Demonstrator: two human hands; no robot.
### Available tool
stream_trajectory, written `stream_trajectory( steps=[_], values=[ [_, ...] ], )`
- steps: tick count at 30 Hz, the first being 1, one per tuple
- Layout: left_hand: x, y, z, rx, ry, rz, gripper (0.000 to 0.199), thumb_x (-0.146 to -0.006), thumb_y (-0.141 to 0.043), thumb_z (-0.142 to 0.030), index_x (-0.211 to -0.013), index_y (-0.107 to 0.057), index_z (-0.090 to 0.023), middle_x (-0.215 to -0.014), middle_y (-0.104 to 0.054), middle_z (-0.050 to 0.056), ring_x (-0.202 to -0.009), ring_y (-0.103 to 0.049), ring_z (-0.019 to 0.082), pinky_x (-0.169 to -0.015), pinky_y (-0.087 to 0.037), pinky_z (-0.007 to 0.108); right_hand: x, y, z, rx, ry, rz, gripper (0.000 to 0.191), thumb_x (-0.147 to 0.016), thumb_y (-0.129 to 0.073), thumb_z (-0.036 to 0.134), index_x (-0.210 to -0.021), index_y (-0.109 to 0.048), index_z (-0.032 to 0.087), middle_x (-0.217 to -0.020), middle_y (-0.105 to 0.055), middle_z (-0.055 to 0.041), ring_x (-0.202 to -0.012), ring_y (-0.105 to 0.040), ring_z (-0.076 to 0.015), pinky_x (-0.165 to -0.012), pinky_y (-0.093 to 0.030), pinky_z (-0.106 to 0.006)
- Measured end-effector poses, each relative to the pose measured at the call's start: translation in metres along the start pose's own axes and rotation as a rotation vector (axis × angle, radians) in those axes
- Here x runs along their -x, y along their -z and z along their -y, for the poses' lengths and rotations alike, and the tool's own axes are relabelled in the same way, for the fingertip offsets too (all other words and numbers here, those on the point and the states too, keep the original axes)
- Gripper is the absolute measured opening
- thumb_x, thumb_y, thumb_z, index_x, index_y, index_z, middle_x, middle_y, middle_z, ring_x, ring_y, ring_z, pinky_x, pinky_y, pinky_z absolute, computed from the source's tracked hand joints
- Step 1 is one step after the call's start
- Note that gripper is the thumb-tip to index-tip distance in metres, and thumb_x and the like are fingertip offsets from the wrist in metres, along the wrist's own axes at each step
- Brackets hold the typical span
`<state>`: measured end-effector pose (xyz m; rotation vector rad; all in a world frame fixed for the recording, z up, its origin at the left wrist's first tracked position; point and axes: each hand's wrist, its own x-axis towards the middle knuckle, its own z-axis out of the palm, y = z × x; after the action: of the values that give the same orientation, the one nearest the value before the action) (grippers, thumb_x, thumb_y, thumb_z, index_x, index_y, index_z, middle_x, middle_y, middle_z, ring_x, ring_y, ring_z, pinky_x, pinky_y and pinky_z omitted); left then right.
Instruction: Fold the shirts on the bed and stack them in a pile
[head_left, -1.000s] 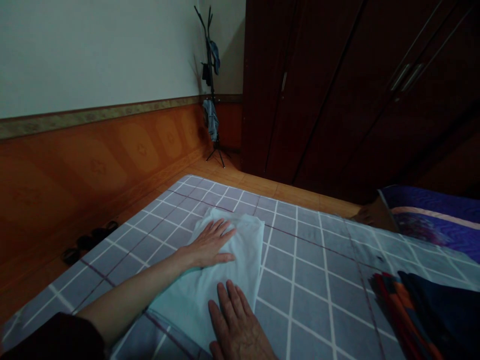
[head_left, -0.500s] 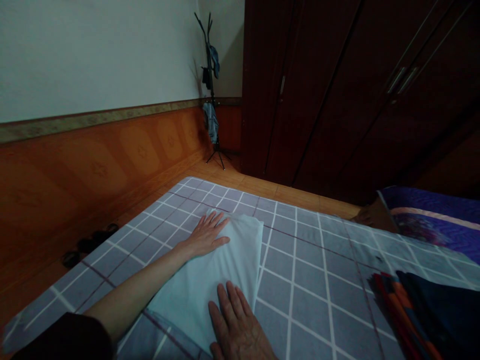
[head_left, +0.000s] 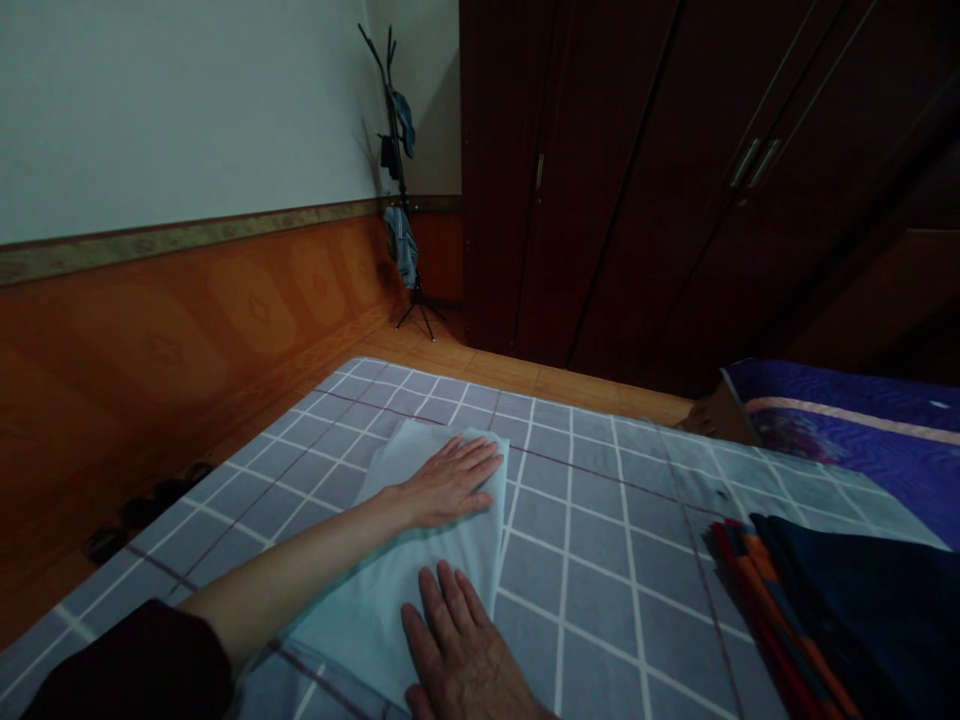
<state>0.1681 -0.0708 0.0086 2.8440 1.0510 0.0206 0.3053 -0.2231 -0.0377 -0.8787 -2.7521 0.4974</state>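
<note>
A pale, light-blue folded cloth lies flat on the grey checked bedspread. My left hand rests palm down on its far right part, fingers stretched out and pointing right. Nearer to me, my right hand lies flat on the cloth's near right edge, its fingers straight and close together. Neither hand grips the fabric. What kind of garment or linen the cloth is, I cannot tell.
To the right sits a stack of folded dark blue, orange and red clothes. Beyond it is a purple quilted surface. A coat stand stands in the corner beside a dark wardrobe. Dark shoes lie on the floor at left.
My left hand has slid rightward across the cloth, from its far left edge to its far right part. The right hand stays nearly in place. The view has turned slightly right.
</note>
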Motion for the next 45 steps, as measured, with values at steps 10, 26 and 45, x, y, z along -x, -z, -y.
stream_trajectory(
  steps=[10, 26, 45],
  values=[
    [-0.026, -0.018, 0.0, 0.033, 0.002, 0.027, 0.066, -0.093, -0.027, -0.059, -0.148, -0.017, -0.024, -0.155, -0.01, 0.01, -0.143, -0.003, 0.023, -0.114, -0.001, 0.047, -0.003, -0.013, -0.001, 0.124, 0.04, -0.092, 0.059, -0.093, -0.042, 0.043, -0.141, -0.034, 0.011, -0.146, -0.027, -0.0238, -0.133, -0.027, -0.0392, -0.105, -0.032, -0.053],
    [-0.012, -0.017, -0.004, 0.13, -0.092, -0.014, 0.075, -0.089, -0.028, -0.066, -0.149, -0.015, -0.024, -0.155, -0.01, 0.008, -0.143, -0.003, 0.024, -0.116, -0.005, 0.046, -0.003, -0.024, -0.002, 0.355, 0.135, -0.273, 0.04, -0.097, -0.04, 0.03, -0.136, -0.039, 0.021, -0.135, -0.05, -0.0132, -0.122, -0.05, -0.0267, -0.1, -0.041, -0.043],
    [0.035, -0.018, 0.044, 0.016, 0.12, -0.003, 0.067, -0.093, -0.027, -0.059, -0.149, -0.013, -0.024, -0.156, -0.01, 0.007, -0.143, -0.004, 0.021, -0.115, -0.004, 0.044, -0.003, -0.034, -0.001, 0.304, 0.106, -0.319, 0.048, -0.093, -0.048, 0.04, -0.139, -0.034, 0.039, -0.143, -0.041, -0.0079, -0.125, -0.047, -0.027, -0.098, -0.044, -0.045]
  ],
)
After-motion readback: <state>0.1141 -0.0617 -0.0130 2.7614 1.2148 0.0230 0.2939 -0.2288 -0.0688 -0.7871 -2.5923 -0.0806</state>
